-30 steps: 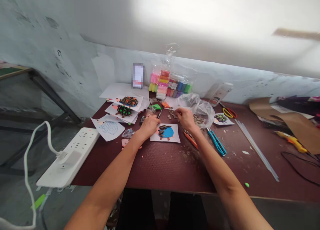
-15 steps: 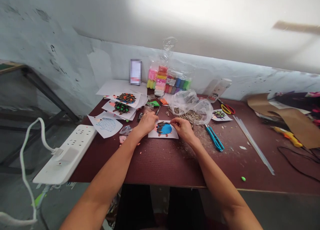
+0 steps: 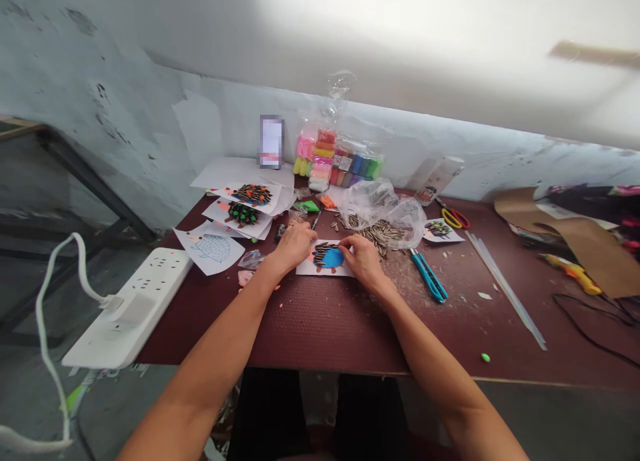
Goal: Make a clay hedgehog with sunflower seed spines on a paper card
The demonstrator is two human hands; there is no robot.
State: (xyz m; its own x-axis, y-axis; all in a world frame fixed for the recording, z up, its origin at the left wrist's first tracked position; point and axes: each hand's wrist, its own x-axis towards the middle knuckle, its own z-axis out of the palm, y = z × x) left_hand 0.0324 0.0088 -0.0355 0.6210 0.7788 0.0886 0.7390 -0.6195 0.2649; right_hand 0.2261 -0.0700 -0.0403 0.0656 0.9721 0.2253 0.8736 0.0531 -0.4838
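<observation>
A small white card [image 3: 305,269] lies in front of me with a hedgehog on it. Its body is blue clay [image 3: 330,258], with dark striped sunflower seeds [image 3: 321,253] stuck in the left and upper part. My left hand [image 3: 296,242] rests at the card's upper left corner with its fingers curled together; what is in them, if anything, is hidden. Over the right side of the blue clay, my right hand [image 3: 364,255] pinches a sunflower seed between thumb and forefinger, mostly covered by the fingertips.
Behind the card, loose sunflower seeds [image 3: 383,233] spill from a clear plastic bag [image 3: 380,204]. A blue utility knife [image 3: 429,277] and scissors [image 3: 453,217] lie right. Finished hedgehog cards [image 3: 243,214] and a power strip [image 3: 130,307] are left; a yellow glue gun [image 3: 575,274] is far right.
My right hand has shifted slightly left, its pinched fingertips now closer over the blue clay. The left hand stays at the card's corner.
</observation>
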